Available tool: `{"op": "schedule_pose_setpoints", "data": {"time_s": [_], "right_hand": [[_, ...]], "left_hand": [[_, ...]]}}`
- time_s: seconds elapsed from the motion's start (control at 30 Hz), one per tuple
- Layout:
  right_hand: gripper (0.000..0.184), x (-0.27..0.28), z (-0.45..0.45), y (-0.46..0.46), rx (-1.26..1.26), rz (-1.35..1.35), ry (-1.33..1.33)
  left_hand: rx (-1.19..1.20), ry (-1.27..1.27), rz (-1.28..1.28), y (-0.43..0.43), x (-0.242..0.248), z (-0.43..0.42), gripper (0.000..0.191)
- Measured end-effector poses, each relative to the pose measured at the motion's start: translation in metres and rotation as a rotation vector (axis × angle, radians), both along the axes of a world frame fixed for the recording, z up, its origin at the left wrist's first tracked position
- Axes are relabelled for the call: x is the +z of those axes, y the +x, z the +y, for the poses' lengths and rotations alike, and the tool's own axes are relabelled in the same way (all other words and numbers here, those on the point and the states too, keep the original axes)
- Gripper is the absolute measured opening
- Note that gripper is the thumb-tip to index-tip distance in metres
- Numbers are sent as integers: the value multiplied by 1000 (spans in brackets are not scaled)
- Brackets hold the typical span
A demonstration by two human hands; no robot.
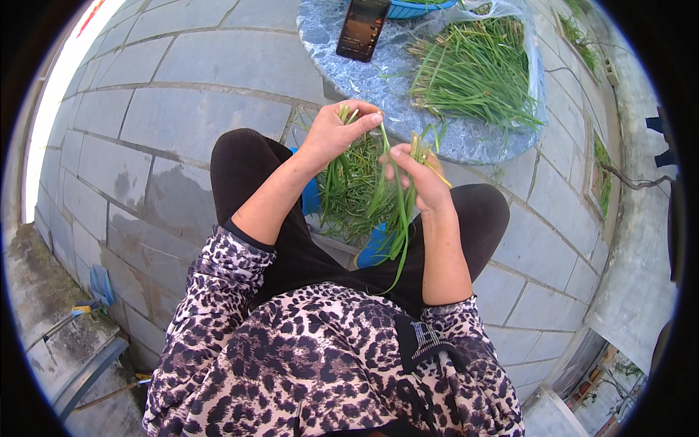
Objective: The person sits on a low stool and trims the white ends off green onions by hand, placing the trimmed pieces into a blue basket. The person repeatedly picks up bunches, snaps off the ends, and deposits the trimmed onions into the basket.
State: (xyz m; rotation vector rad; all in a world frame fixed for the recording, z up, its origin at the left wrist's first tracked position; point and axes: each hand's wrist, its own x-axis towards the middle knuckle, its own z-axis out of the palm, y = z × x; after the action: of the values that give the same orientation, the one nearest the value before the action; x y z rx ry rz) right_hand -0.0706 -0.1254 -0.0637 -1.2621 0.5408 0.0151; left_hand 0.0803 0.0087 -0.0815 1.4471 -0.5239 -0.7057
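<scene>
My left hand (336, 134) holds a few garlic chive stalks, their pale cut ends showing above the fist. One more stalk (384, 131) is pinched between its thumb and forefinger, running down toward my right hand (426, 177). That right hand grips a small bunch of chives (407, 205), pale ends up and long green leaves hanging below. Its fingers are slightly blurred. Under both hands, a heap of loose green leaves (349, 183) lies low between my feet; what it rests on is mostly hidden.
Ahead is a blue-grey marbled table (396, 90). It carries a leaning phone (363, 30), a blue plastic basket (420, 11) and a large chive pile (475, 76) on a clear plastic bag (535, 98). Blue shoes (374, 248) flank the heap. Stone paving (207, 117) surrounds me.
</scene>
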Motion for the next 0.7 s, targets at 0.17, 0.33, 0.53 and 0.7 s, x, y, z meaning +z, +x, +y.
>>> {"op": "schedule_pose_setpoints", "data": {"time_s": [0.17, 0.33, 0.53, 0.7], "right_hand": [[21, -3, 2, 3, -8, 12, -45], [17, -8, 5, 4, 23, -19, 62], [33, -22, 7, 5, 50, -84, -89], [30, -26, 9, 6, 89, -112, -136]], "left_hand": [[117, 21, 206, -6, 7, -1, 25], [-166, 59, 304, -6, 3, -2, 35], [-114, -71, 172, -17, -4, -8, 25], [-253, -33, 191, -21, 2, -6, 18]]}}
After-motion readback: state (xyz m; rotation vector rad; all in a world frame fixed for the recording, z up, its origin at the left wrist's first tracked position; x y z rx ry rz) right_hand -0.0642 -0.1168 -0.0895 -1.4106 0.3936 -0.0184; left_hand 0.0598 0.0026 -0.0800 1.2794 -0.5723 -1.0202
